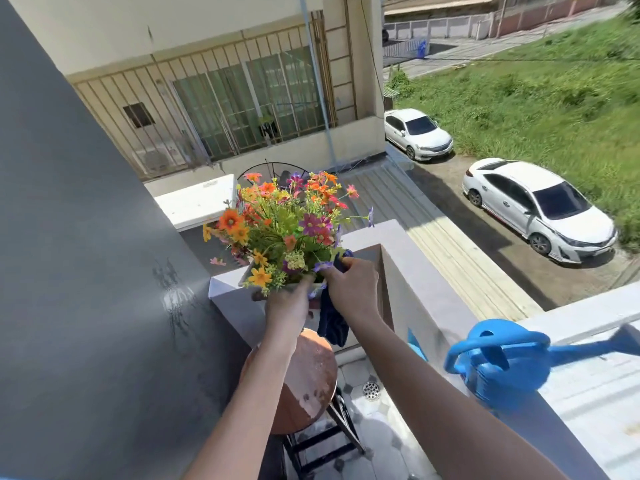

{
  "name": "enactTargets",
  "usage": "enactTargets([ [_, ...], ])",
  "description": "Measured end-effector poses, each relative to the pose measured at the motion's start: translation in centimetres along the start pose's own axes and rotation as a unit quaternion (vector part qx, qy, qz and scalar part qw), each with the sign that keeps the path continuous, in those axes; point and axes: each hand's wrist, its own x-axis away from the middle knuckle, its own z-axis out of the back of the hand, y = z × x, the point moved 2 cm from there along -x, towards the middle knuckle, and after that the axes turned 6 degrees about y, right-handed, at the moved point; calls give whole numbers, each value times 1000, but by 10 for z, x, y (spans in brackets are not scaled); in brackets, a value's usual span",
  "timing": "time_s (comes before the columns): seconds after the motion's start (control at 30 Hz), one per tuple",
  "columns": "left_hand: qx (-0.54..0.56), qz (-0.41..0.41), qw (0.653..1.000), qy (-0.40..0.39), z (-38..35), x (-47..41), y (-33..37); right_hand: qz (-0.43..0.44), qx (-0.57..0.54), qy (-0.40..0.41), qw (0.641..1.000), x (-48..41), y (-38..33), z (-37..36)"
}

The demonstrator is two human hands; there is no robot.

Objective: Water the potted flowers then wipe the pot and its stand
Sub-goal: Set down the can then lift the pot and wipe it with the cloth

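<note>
Flowers (284,230) — bushy, multicoloured | right hand (353,289) grip — dark ribbed cloth (330,323)

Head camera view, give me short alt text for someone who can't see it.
On a balcony, the left hand holds a pot of colourful flowers above a round stool while the right hand wipes with a dark blue cloth. A blue watering can sits on the ledge.

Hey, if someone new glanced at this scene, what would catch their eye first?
Probably the bright bunch of flowers at centre, held up by both hands: the left hand under the pot and the right hand pressing a dark blue cloth against it. Next, the blue watering can on the ledge at right.
</note>
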Motion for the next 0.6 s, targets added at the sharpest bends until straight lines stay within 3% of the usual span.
enactTargets([
  [0.23, -20, 38, 998, -47, 11, -9, 2, 21, -113, -3, 993, 19, 11, -9],
  [0.4, 76, 84, 991, -74, 28, -13, 9, 95, -150, -5, 984, 29, 0, 1],
  [0.6, 73, 72, 988, -117, 33, -4, 7, 71, -122, 116, 983, -38, -8, 13],
])
